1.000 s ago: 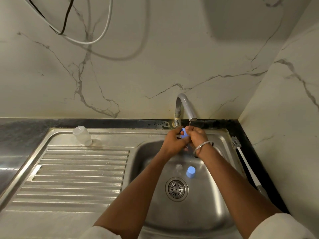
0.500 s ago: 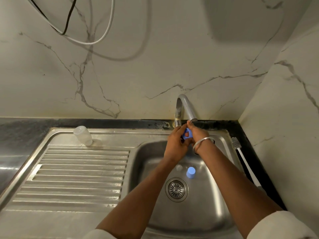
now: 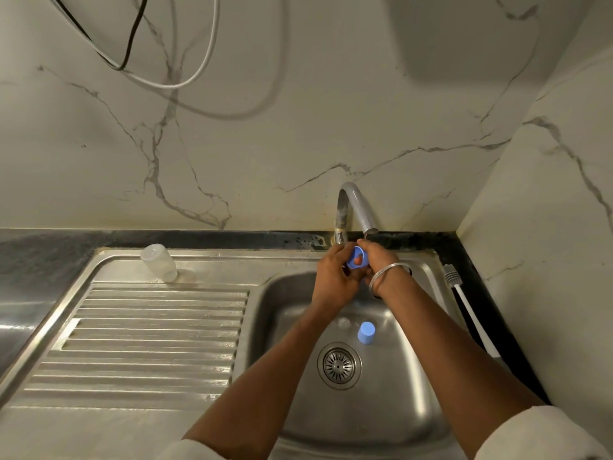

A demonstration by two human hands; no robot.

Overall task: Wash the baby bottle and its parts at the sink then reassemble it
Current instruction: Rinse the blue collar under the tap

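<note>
I count two grips: my left grip (image 3: pixel 335 277) and my right grip (image 3: pixel 374 260). There are two blue parts, one blue ring (image 3: pixel 356 262) and one blue cap (image 3: pixel 366 333). There are two clear parts, one bottle (image 3: pixel 159 263) and one small clear piece (image 3: pixel 343 323), too blurred to name. One brush (image 3: pixel 464 303), one tap (image 3: pixel 356 207), one sink (image 3: pixel 275 310) with one drain (image 3: pixel 339 365). One bangle (image 3: pixel 386 272). Two cables: one black cable (image 3: pixel 132 34), one white cable (image 3: pixel 212 38).
</note>
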